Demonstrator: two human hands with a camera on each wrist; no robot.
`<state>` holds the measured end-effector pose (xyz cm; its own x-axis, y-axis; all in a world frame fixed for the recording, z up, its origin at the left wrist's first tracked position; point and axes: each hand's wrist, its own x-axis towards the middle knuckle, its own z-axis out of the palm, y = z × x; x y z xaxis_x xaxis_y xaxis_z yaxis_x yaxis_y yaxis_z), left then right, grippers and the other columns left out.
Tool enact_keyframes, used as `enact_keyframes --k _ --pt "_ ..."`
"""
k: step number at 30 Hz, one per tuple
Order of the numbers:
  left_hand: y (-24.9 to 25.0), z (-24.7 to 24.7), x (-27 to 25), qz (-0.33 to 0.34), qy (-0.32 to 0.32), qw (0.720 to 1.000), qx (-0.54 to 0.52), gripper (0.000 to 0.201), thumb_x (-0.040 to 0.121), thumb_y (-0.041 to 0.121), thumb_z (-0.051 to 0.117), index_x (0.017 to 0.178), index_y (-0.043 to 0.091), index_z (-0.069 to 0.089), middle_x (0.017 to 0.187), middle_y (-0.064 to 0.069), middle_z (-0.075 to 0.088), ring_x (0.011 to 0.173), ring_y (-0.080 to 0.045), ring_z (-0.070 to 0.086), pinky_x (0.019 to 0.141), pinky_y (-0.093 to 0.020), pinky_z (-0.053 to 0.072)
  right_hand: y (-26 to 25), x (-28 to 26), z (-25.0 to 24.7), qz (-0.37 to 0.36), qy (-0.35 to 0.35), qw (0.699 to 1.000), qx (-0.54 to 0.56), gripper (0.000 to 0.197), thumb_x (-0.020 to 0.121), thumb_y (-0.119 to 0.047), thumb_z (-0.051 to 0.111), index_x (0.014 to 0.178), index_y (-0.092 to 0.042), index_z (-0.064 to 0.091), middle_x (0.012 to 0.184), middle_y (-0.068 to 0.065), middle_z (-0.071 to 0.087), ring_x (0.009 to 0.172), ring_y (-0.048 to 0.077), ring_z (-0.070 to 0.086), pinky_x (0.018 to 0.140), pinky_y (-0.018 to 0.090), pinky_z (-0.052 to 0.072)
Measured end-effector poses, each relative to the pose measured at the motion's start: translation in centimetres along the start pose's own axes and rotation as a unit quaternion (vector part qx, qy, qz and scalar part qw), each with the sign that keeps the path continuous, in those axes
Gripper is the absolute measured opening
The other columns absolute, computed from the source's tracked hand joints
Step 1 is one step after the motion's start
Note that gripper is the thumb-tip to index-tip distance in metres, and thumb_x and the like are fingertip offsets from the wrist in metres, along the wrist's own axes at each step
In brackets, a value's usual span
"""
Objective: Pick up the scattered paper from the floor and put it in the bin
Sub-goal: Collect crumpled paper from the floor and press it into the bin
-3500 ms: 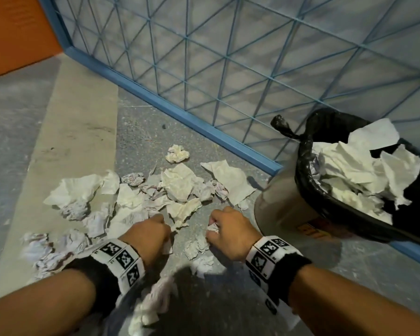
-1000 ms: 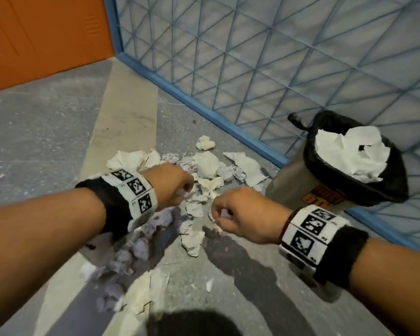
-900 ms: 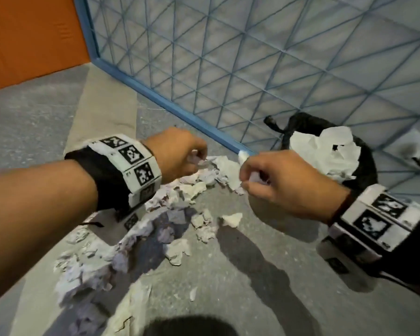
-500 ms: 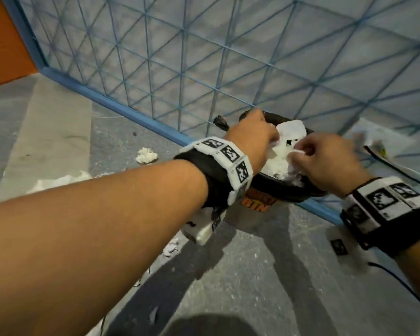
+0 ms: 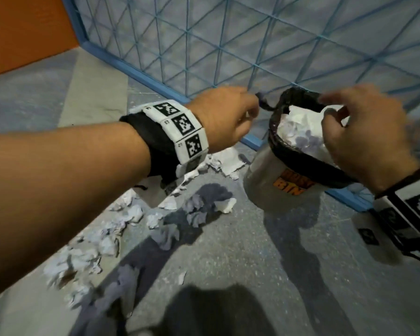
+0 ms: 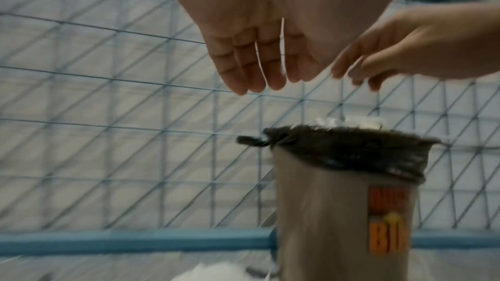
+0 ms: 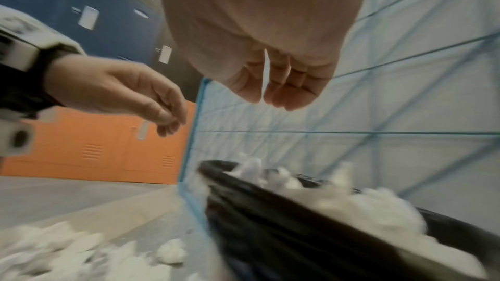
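A: Quick pass. Where are the hands?

B: Left hand (image 5: 224,120) is upper centre of the head view, right hand (image 5: 364,132) upper right, both above the bin (image 5: 272,187). Fingers on both hang loose and hold nothing; both wrist views show bare palms.

A: And the paper?

B: Split. Some sits heaped in the bin (image 5: 298,132), up to the rim and poking over the black liner (image 5: 301,163). The rest is scattered paper (image 5: 136,212) on the floor (image 5: 252,263), running from the bin's base down to the lower left of the frame.

A: Progress?

B: My guess is partway, maybe half. The bin looks nearly full, and a good pile remains on the floor. Next would be going back down for another grab. Judging by how high the heap sits, later loads could spill off.

A: Counts?

B: One bin, one liner, two hands, two marker wristbands (image 5: 180,132). Floor pieces: roughly a dozen or more crumpled wads and scraps; blur and the left forearm hide some, so no exact number. Pieces in the bin can't be counted, they're mashed together.

A: Background?

B: Blue mesh fence (image 5: 228,44) behind the bin, orange wall (image 5: 22,32) upper left.
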<state>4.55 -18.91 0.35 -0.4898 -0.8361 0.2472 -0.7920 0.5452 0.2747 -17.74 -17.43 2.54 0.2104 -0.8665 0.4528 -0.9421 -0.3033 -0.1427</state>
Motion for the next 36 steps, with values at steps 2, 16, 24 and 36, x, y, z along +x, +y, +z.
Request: enact_keyframes --k 2,16,24,36 --pt "-3.0 -0.2 -3.9 -0.038 -0.049 0.998 0.011 0.021 0.089 0.025 0.051 0.103 0.015 0.062 0.103 -0.008 0.063 0.097 -0.030 0.058 0.080 -0.034 0.043 -4.5 -1.3 1.0 -0.078 -0.026 0.995 0.048 0.024 0.083 -0.017 0.052 0.103 -0.011 0.064 0.100 0.016 0.062 0.091 0.034 0.058 0.080 0.039 0.044" --pt "-10.9 5.9 -31.3 -0.151 -0.411 0.898 0.032 0.040 0.082 0.041 0.054 0.119 0.028 0.045 0.119 0.000 0.045 0.107 -0.026 0.051 0.081 -0.039 0.051 -20.7 -14.2 15.5 -0.231 -0.577 0.777 0.098 0.046 0.083 -0.046 0.058 0.122 -0.025 0.044 0.121 0.003 0.048 0.108 0.027 0.054 0.088 0.039 0.048" --pt "-7.7 11.8 -33.7 -0.111 -0.440 0.891 0.032 0.033 0.094 0.023 0.042 0.122 0.007 0.045 0.126 -0.018 0.041 0.113 -0.037 0.044 0.084 -0.047 0.049 -25.4 -20.8 19.3 -0.033 -0.574 0.810 0.113 0.052 0.085 -0.041 0.056 0.130 -0.026 0.035 0.123 0.008 0.039 0.104 0.037 0.057 0.083 0.038 0.048" --pt "-9.3 10.9 -34.4 -0.164 -0.360 0.918 -0.015 0.031 0.097 0.029 0.039 0.122 0.016 0.052 0.119 -0.007 0.048 0.110 -0.027 0.050 0.090 -0.037 0.044 -24.9 -22.0 21.9 0.020 -0.521 0.841 0.145 0.023 0.081 -0.031 0.059 0.100 -0.018 0.059 0.098 0.003 0.046 0.089 0.027 0.056 0.072 0.028 0.039"
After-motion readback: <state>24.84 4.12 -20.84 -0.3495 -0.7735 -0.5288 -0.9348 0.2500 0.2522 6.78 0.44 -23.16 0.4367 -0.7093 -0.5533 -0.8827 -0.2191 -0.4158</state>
